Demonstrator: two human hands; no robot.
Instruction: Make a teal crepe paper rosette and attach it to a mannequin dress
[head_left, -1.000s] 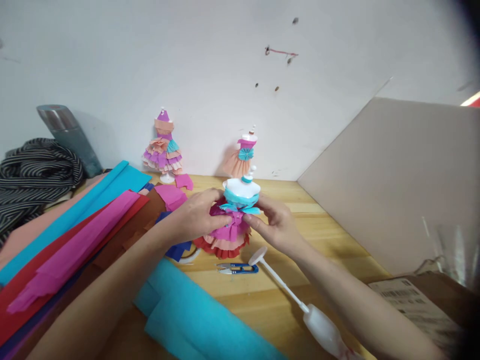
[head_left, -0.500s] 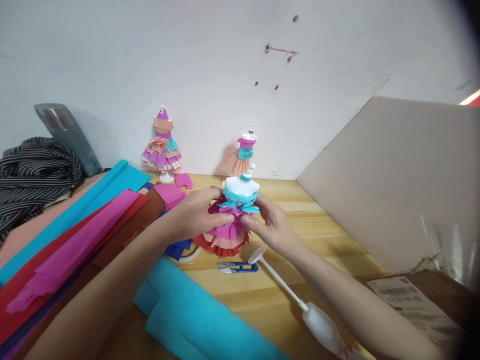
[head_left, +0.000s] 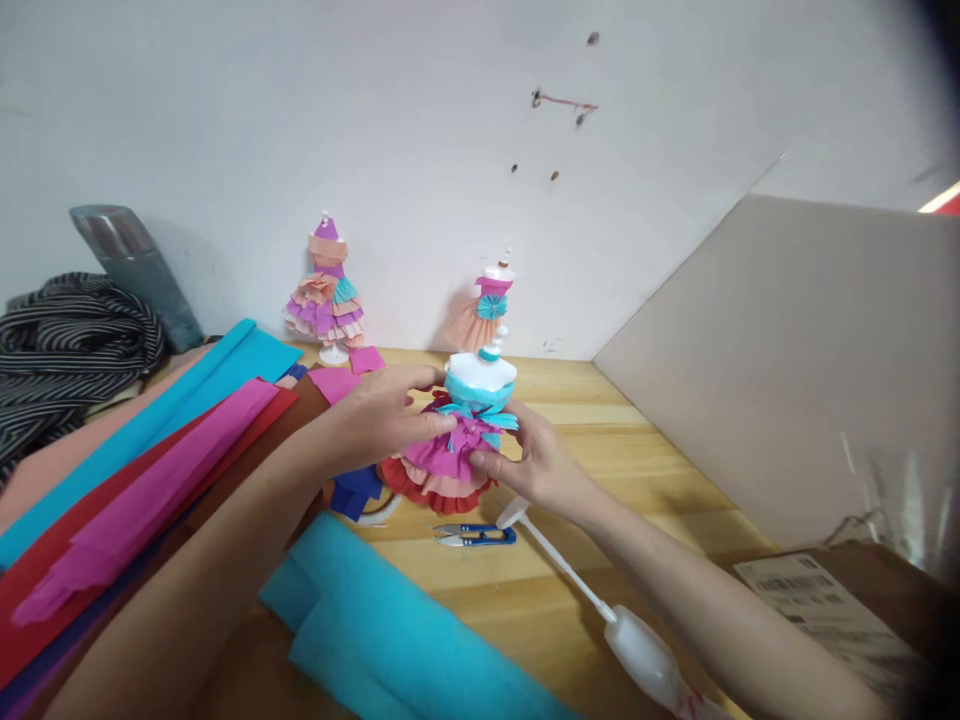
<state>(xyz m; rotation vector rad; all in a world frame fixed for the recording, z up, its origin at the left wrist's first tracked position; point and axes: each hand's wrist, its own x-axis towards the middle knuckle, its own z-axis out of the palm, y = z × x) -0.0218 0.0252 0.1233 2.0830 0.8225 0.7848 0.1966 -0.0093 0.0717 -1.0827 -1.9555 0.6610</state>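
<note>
A small white mannequin with a crepe-paper dress [head_left: 471, 420] stands at the middle of the wooden table [head_left: 600, 440]; it has a turquoise band, a magenta ruffle and peach and red layers below. My left hand [head_left: 382, 420] grips its left side with the fingers closed on the magenta ruffle. My right hand [head_left: 525, 462] pinches the magenta ruffle from the right and below. Blue thread snips [head_left: 474, 536] lie just in front of the dress.
Two finished paper dresses [head_left: 327, 292] [head_left: 484, 312] stand by the white wall. Crepe paper rolls [head_left: 150, 470] lie at left, a turquoise roll [head_left: 390, 630] in front. A white mannequin stand [head_left: 600, 610] lies at right, near a cardboard board [head_left: 795, 350]. Striped cloth [head_left: 67, 350] and a metal flask [head_left: 135, 270] sit at far left.
My right hand has slid down from the waist to the lower edge of the magenta ruffle. My left hand has shifted slightly; the dress sits a little lower and more spread.
</note>
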